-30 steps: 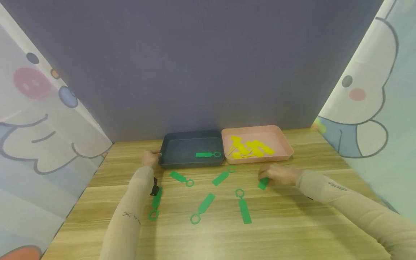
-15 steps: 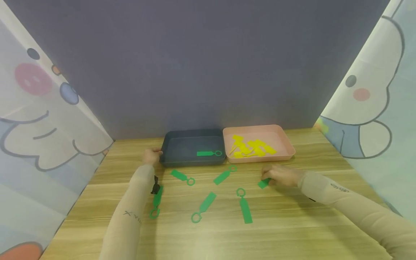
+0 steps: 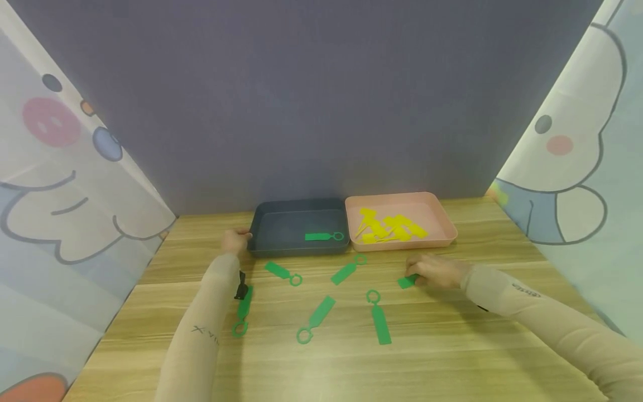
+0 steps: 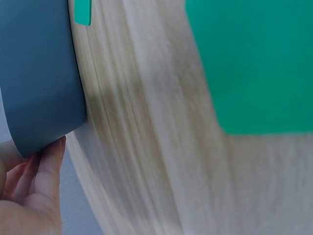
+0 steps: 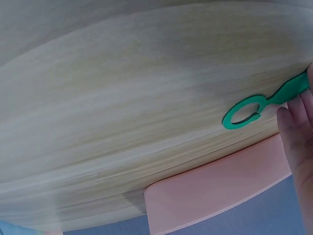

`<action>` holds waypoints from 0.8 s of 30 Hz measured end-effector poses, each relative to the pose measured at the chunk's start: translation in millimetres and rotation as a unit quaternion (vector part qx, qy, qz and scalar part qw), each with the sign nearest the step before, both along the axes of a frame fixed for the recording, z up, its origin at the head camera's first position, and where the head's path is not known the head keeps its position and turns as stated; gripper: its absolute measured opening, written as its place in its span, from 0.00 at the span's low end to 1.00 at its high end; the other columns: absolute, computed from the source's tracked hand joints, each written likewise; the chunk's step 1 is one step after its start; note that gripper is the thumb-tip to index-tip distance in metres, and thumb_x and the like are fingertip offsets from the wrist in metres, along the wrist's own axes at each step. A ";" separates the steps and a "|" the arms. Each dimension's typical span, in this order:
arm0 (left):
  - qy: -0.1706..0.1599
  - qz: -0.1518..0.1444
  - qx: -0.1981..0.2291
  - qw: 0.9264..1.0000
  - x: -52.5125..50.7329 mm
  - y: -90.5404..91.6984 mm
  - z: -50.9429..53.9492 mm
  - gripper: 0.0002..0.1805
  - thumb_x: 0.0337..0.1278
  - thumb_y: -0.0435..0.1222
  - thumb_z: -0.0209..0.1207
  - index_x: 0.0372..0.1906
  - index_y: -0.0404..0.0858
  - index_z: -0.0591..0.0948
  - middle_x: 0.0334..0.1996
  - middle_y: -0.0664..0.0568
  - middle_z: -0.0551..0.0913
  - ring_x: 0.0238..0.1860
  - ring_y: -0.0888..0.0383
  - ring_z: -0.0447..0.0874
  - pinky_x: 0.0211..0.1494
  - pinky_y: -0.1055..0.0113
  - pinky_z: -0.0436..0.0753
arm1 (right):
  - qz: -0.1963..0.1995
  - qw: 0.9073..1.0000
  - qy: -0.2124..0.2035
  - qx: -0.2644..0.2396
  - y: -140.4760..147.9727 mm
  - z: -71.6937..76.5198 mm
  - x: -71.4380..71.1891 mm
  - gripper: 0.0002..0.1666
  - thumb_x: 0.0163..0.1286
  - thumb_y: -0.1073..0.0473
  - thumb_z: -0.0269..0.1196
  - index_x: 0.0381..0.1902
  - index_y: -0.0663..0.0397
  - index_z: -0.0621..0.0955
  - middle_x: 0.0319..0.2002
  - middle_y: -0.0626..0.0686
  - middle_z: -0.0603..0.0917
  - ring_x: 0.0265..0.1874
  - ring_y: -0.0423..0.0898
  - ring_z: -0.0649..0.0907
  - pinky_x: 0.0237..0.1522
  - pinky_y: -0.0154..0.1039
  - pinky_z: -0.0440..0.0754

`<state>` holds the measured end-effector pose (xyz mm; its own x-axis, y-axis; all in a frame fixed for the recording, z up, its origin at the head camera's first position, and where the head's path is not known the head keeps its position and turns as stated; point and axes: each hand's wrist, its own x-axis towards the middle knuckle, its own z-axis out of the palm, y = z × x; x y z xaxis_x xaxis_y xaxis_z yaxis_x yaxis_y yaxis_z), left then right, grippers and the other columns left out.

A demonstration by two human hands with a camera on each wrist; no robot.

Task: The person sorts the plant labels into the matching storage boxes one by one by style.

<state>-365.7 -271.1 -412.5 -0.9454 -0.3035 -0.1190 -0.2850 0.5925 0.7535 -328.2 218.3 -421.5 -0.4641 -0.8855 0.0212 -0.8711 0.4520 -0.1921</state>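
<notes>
ranged on a table [image 3: 346,371] from loose tags [image 3: 321,311], 6 o'clock, to one-tag tray [image 3: 281,221], 11, and heaped tray [image 3: 424,207], 1.

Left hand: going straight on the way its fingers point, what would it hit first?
Most likely the dark tray, at its left end; the left hand appears to touch it there.

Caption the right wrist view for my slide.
Right grip holding a green ring-ended tag, near the pink tray on the wood-grain table.

The right hand [image 3: 435,271] hides part of its green tag [image 3: 406,282] in the head view (lettering [image 3: 525,290] on the right sleeve [image 3: 567,321] is illegible there).
</notes>
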 end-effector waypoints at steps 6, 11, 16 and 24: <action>0.003 0.000 -0.002 1.000 -2.9 -2.3 -2.4 0.20 0.65 0.36 0.48 0.58 0.32 0.73 0.61 0.36 0.69 0.63 0.40 0.65 0.63 0.50 0.69 | -0.004 1.000 0.000 -0.001 0.0 -0.2 1.7 0.10 0.52 0.67 0.68 0.33 0.51 0.84 0.31 0.45 0.79 0.31 0.36 0.76 0.35 0.30 0.80; 0.006 0.002 -0.010 1.000 -3.8 -3.1 -3.2 0.20 0.64 0.36 0.48 0.57 0.31 0.73 0.60 0.36 0.70 0.62 0.40 0.65 0.63 0.50 0.69 | -0.005 1.000 0.002 0.003 -0.2 -1.4 1.5 0.11 0.52 0.68 0.67 0.34 0.51 0.84 0.31 0.45 0.79 0.31 0.37 0.76 0.34 0.29 0.79; 0.009 0.002 -0.019 1.000 -3.4 -2.0 -1.9 0.20 0.64 0.36 0.48 0.57 0.31 0.73 0.60 0.36 0.69 0.63 0.39 0.64 0.63 0.50 0.68 | -0.006 1.000 0.003 0.007 -0.4 -1.7 0.7 0.11 0.52 0.66 0.68 0.35 0.50 0.84 0.31 0.45 0.79 0.30 0.37 0.77 0.33 0.29 0.79; -0.002 0.003 0.005 1.000 -2.3 -1.4 -0.4 0.20 0.64 0.35 0.48 0.58 0.31 0.72 0.61 0.35 0.69 0.62 0.39 0.65 0.63 0.50 0.68 | -0.022 1.000 -0.011 0.014 0.3 0.0 0.6 0.11 0.52 0.67 0.67 0.35 0.52 0.84 0.32 0.45 0.78 0.31 0.36 0.76 0.33 0.29 0.79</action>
